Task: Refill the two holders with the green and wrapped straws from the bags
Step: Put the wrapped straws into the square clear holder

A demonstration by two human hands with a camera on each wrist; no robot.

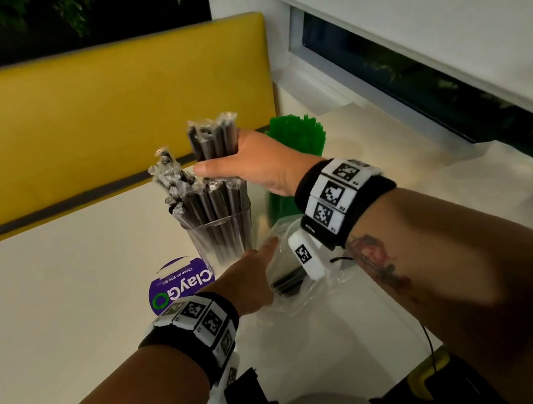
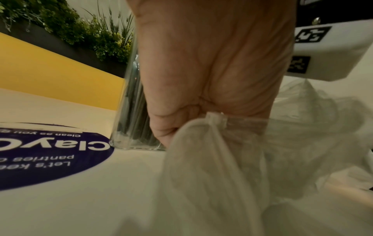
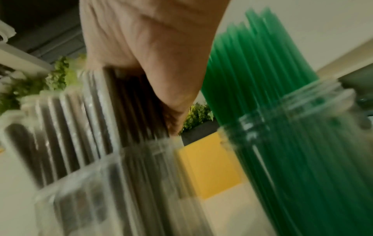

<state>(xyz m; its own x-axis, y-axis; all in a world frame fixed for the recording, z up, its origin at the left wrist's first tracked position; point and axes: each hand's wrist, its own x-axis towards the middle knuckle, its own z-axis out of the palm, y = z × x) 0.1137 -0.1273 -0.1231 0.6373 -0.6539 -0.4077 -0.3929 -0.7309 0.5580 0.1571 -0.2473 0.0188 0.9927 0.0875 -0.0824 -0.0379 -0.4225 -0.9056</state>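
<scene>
My right hand point(image 1: 252, 159) is clamped on a bunch of wrapped straws point(image 1: 214, 139) just above the clear holder point(image 1: 222, 238), left hand point(image 1: 252, 281) pinching the bag point(image 1: 302, 281) beside it; crowded straws could snag and tip it.

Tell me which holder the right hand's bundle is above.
The clear holder of dark wrapped straws, nearer the left hand; the other holds green straws.

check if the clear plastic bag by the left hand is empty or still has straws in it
Not empty: a few dark wrapped straws still lie inside the clear plastic bag, which the left hand holds.
</scene>
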